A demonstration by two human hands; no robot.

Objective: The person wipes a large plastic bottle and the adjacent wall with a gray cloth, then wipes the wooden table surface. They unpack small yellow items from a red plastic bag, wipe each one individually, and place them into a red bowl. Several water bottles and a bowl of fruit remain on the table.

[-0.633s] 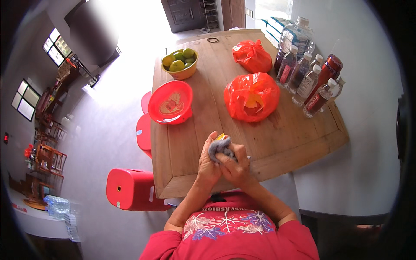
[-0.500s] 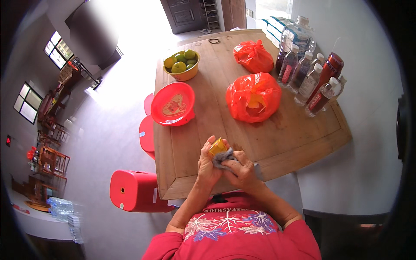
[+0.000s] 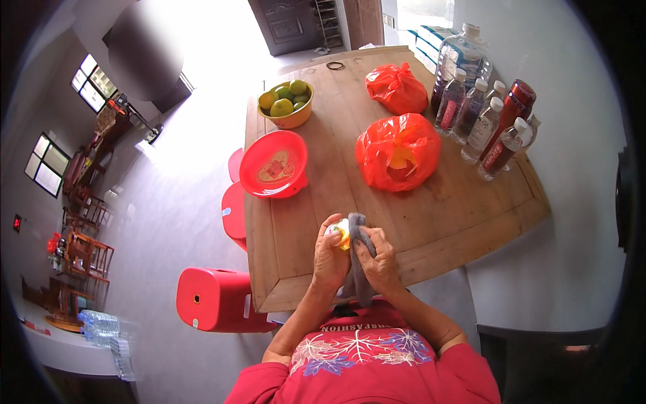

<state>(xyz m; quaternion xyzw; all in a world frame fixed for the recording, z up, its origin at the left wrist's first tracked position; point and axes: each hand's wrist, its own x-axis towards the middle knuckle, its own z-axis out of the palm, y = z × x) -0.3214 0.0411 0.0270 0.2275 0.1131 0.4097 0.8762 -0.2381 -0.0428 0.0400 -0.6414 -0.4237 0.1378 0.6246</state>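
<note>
Over the near edge of the wooden table (image 3: 323, 202), my left hand (image 3: 328, 261) holds a small yellow item (image 3: 344, 240), its fingers closed around it. A white face with coloured print shows on the item; its exact kind I cannot make out. Against its right side lies a grey cloth (image 3: 359, 271), gripped by my right hand (image 3: 379, 259). The cloth's lower end hangs down toward my shirt. My two hands are close together, with the item and cloth between them.
On the table's left are a red plastic dish (image 3: 274, 165) and a yellow bowl of green fruit (image 3: 286, 114). Two red plastic bags (image 3: 398, 153) sit right of centre. Several bottles (image 3: 479, 128) line the right edge. Red stools (image 3: 214, 298) stand at the left.
The yellow item has been turned, so its white printed face now shows. The grey cloth, bunched before, now hangs in a long strip below my right hand.
</note>
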